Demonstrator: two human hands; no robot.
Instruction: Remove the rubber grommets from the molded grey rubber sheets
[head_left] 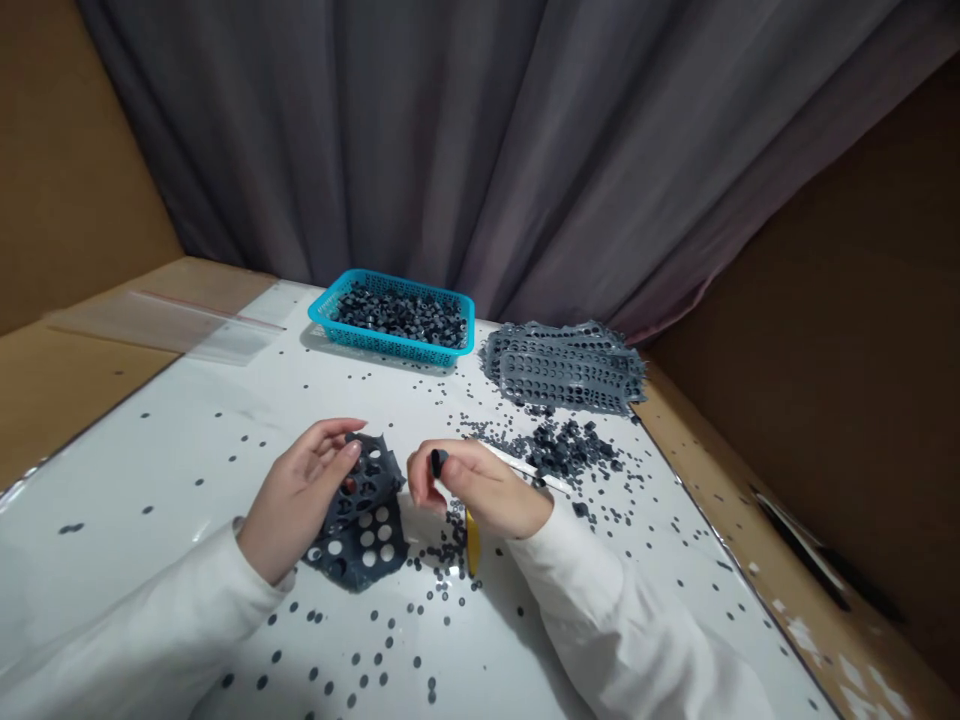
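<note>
My left hand [300, 490] grips a dark grey rubber sheet [364, 545] full of round holes, bent over so that its lower part hangs toward the table. Just right of it, my right hand [480, 485] pinches a small black rubber piece [439, 462] between thumb and fingers, apart from the sheet. Under the right wrist a yellow tool [472, 543] lies on the table, mostly its handle showing. A thin white strip [525, 466] passes behind the right hand, partly hidden by it.
A blue basket [390, 345] at the back holds many small dark pieces. Right of it lies a stack of perforated grey sheets [566, 365], with a heap of black pieces [574, 448] in front. Small dark discs litter the white table [247, 540]. A clear plastic bag [217, 325] lies back left.
</note>
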